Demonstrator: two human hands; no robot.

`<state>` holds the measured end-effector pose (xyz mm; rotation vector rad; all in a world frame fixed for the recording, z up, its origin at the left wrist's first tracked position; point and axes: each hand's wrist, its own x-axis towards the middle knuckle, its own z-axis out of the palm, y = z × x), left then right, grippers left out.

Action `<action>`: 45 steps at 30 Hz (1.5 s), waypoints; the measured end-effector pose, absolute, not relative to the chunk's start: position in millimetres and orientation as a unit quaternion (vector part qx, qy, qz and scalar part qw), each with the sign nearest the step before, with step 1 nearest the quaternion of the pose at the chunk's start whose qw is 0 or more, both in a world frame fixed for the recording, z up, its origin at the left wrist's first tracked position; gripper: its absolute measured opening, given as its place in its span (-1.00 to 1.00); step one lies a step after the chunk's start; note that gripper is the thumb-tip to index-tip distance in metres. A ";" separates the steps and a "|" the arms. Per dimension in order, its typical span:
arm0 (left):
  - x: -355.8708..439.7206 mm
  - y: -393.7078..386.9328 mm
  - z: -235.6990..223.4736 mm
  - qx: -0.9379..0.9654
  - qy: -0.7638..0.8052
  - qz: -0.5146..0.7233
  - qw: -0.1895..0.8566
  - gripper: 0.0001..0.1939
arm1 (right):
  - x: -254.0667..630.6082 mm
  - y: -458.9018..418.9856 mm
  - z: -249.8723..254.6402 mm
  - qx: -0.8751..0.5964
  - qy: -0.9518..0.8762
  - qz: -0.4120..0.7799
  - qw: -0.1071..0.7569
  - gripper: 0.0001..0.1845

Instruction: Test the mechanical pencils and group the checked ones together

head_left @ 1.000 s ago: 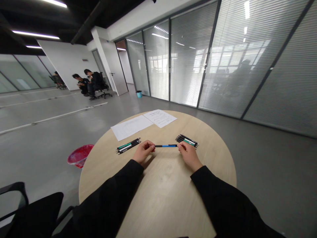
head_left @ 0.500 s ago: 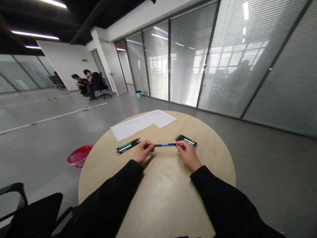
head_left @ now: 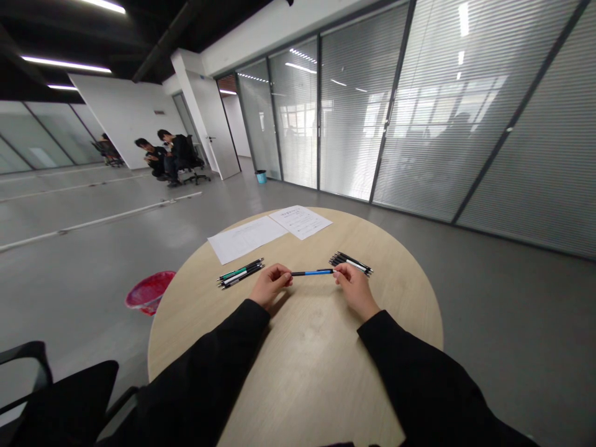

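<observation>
1. Office floor: a glass partition with blinds (head_left: 354, 112) lines the far side, and two seated people (head_left: 165, 158) sit well off to the left.
2. A red bin (head_left: 149, 292) stands just beside the round wooden bench (head_left: 298, 379), whose near half lies bare.
3. Paper sheets (head_left: 246, 241) sit at the far rim.
4. Pen bundles (head_left: 241, 274) and (head_left: 351, 264) lie either side.
5. The left grip (head_left: 270, 285) and right grip (head_left: 356, 292) are closed on opposite ends of a blue pen (head_left: 311, 272), held level just above the bench.
</observation>
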<state>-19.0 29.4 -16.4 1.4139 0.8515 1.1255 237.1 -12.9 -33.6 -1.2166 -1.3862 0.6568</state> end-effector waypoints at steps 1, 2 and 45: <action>-18.9 29.4 -16.4 0.594 0.360 0.474 0.541 -0.71 | 237.0 -13.2 -33.8 -0.516 -0.589 0.279 0.557 -0.79; -18.9 29.4 -16.5 0.592 0.361 0.475 0.542 -0.70 | 237.0 -13.5 -33.9 -0.516 -0.590 0.279 0.555 -0.79; -16.2 26.8 -12.8 0.589 0.367 0.483 0.534 -0.71 | 237.3 -12.8 -33.8 -0.508 -0.595 0.280 0.557 -0.72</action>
